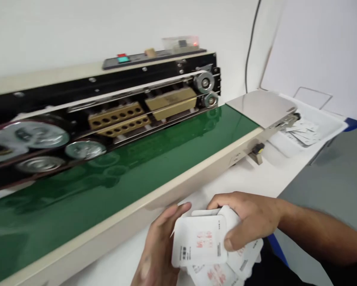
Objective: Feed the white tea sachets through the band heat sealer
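Both my hands hold a small stack of white pouches [200, 240] with red and black print, low in the frame over the white table. My left hand [157, 250] cups the stack from the left, fingers curled behind it. My right hand [250, 220] grips it from the right, thumb pressed on the top pouch. More pouches [217, 274] fan out beneath. Just beyond my hands runs the cream front rail of a band sealer, with its green conveyor belt [121, 167] bare.
The sealer's black head [107, 107] with brass blocks and silver wheels spans the left and centre. A metal outfeed plate [262, 105] sits at the belt's right end above a white tray [321, 123] holding several pouches. A black cable [250, 43] runs up the wall.
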### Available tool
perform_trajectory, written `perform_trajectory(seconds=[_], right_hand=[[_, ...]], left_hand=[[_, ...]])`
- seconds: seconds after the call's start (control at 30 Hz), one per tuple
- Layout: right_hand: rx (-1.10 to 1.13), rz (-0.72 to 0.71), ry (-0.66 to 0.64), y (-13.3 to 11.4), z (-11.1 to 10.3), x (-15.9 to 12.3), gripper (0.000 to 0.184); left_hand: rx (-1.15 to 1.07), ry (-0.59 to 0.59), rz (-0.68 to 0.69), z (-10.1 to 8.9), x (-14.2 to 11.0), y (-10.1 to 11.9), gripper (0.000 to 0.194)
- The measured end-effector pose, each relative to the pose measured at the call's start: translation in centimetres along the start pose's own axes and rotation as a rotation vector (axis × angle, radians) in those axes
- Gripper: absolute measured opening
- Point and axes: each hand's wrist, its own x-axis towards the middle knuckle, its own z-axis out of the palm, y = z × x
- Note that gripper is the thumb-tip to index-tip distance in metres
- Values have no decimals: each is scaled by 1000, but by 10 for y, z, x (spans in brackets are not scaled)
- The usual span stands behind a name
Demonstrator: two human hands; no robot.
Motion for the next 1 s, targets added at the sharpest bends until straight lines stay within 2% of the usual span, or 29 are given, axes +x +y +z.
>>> perform_trajectory(seconds=[0.1,0.2,0.27,0.33,0.43,0.57,0.67,0.73,0.8,0.87,1.0], right_hand=[[-176,-60,62,-3,23,22,58],[-155,-81,77,4,41,32,62],[-88,-124,33,9,47,34,66],[-33,-138,-5,10,48,35,73],[-21,-111,-23,9,46,33,72],[11,-166,10,7,49,28,63],[59,-232,74,8,58,27,60],[23,-306,147,9,64,30,57],[-63,-369,223,9,68,34,56],[-186,-386,248,9,69,38,55],[-417,-412,214,7,68,42,56]], left_hand=[[135,52,4,5,-4,4,45],[253,-21,49,-5,-13,3,46],[369,-83,97,-12,-18,2,44],[413,-141,121,-16,-20,0,51],[159,-145,64,-17,-15,-1,63],[-354,3,-127,-15,-10,-3,57],[-601,-43,-285,-13,-15,-3,51],[-680,-145,-404,-12,-19,-3,42],[-707,-236,-492,-14,-21,-5,41],[-673,-285,-496,-19,-20,-9,49],[-616,-342,-464,-39,-17,-25,59]])
